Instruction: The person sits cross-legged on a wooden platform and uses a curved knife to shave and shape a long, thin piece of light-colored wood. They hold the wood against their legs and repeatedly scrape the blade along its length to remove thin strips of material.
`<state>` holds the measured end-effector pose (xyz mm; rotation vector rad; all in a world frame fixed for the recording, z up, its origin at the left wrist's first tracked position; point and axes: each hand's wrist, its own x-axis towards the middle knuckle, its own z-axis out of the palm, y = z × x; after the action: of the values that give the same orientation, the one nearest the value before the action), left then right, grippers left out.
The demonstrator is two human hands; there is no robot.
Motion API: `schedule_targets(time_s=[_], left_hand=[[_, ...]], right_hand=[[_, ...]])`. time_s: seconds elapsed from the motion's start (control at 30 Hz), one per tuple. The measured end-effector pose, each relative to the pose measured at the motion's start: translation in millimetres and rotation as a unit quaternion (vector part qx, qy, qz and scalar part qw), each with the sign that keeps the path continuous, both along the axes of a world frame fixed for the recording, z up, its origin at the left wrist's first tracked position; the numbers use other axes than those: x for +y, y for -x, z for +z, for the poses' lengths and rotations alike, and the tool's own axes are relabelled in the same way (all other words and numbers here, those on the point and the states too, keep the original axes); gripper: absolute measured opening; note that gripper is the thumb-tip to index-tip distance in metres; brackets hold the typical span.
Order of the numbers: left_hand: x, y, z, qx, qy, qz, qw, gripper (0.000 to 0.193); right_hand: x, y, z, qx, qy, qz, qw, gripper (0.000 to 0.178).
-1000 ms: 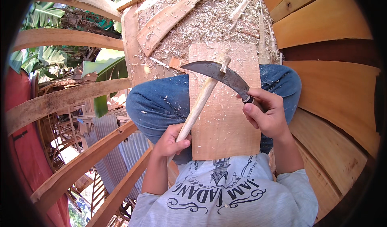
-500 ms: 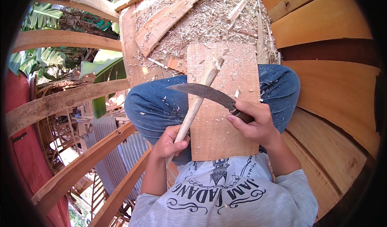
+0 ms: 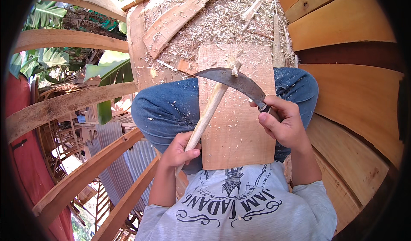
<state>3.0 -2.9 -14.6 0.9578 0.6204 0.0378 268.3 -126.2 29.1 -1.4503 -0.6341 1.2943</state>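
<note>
My left hand (image 3: 181, 150) is closed round the lower part of a pale whittled stick (image 3: 204, 120), which slants up and to the right across a wooden board (image 3: 239, 142) on my lap. In my right hand (image 3: 284, 117) is the dark handle of a curved knife (image 3: 246, 84). Its blade lies across the stick near the far end and points left. A small curl of wood (image 3: 236, 69) stands up at the blade there. The blade hides part of the stick's far end.
Wood shavings (image 3: 214, 25) cover the floor ahead, with a long flat wood offcut (image 3: 182, 20) among them. Upright slats (image 3: 81, 102) with gaps run along the left. A wall of planks (image 3: 349, 95) rises at the right. My bent legs (image 3: 165, 110) flank the board.
My right hand has moved right and slightly upward, and the blade has slid up the stick toward its far end. The left hand and the stick have hardly moved.
</note>
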Motion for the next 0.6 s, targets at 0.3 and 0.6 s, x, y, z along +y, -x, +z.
schedule_targets(time_s=[0.3,0.6], left_hand=[[1,0,-1,-0.002,0.000,-0.006,1.000,0.041],[3,9,-9,0.016,-0.007,-0.029,0.999,0.050]], right_hand=[[-1,-1,0,-0.028,-0.013,0.006,0.999,0.022],[-2,17,-10,-0.168,-0.078,0.093,0.978,0.027]])
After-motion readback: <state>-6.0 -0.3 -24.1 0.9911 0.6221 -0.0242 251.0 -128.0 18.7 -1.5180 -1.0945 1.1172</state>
